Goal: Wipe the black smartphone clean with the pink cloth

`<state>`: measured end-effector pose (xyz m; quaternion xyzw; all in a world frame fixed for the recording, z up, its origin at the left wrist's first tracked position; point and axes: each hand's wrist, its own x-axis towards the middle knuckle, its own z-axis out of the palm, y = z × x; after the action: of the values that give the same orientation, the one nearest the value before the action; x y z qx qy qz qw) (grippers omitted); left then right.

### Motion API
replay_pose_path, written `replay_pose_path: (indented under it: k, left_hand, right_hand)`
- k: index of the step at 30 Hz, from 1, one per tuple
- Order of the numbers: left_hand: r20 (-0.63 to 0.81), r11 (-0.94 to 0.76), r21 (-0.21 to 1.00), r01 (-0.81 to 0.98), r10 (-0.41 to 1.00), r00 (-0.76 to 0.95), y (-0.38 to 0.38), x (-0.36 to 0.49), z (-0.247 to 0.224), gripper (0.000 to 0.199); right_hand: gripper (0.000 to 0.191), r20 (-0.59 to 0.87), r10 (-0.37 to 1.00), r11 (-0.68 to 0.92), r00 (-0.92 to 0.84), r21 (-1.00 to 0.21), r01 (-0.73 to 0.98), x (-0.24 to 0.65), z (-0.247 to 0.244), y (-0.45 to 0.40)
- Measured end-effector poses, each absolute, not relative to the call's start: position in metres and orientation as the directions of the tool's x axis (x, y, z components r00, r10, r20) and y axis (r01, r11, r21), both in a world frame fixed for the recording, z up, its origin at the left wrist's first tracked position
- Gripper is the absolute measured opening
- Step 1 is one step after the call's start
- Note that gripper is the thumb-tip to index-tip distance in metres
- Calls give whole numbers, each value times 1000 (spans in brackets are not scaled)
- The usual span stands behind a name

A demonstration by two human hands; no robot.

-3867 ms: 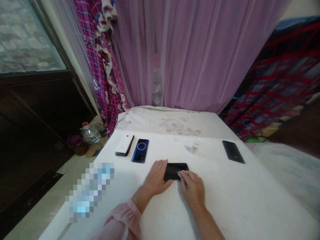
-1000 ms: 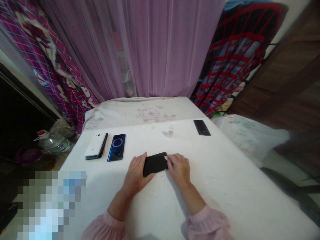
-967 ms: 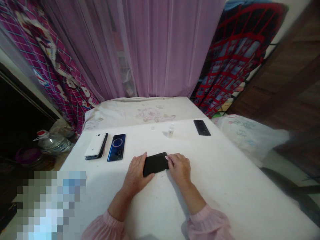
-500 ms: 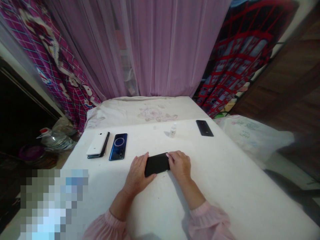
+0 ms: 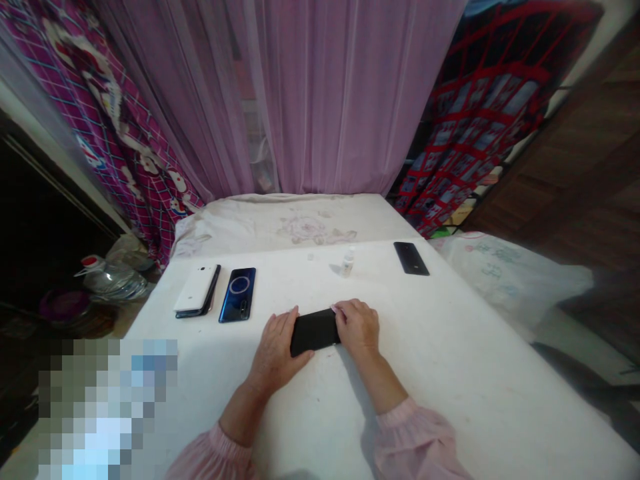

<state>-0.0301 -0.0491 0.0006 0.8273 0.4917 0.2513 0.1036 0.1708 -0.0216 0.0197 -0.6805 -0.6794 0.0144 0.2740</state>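
A black phone lies sideways on the white table, its dark flat face up. My left hand grips its left end, thumb along the near edge and fingers at the far edge. At the right end my right hand is curled, fingertips pressed on the far right corner; whether something thin is pinched there is too small to tell. To the left lie a blue phone with a ring on its back and a white phone stacked on a dark one.
A small clear bottle stands beyond my hands, with a tiny pale object to its left. Another black phone lies at the right. Curtains hang behind the table; a plastic jug is at the left.
My right hand has shifted very slightly left along the phone's right end. My left hand keeps its hold, and the view has moved a little.
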Motion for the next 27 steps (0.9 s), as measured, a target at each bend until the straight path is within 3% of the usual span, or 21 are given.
replay_pose_path:
  k: [3, 11, 19, 27]
  left_hand:
    - [316, -491, 423, 762, 868, 384, -49, -30, 0, 83]
    - [339, -510, 410, 756, 855, 392, -49, -30, -2, 86]
    - [307, -475, 436, 765, 877, 370, -49, -29, 0, 85]
    - [302, -477, 432, 765, 876, 376, -48, -29, 1, 87]
  right_hand:
    - [13, 350, 933, 64, 81, -385, 921, 172, 19, -19]
    - [13, 336, 938, 226, -91, -387, 894, 139, 21, -22]
    - [13, 269, 961, 26, 66, -326, 945, 173, 25, -10]
    - [13, 329, 931, 271, -157, -338, 901, 136, 24, -22]
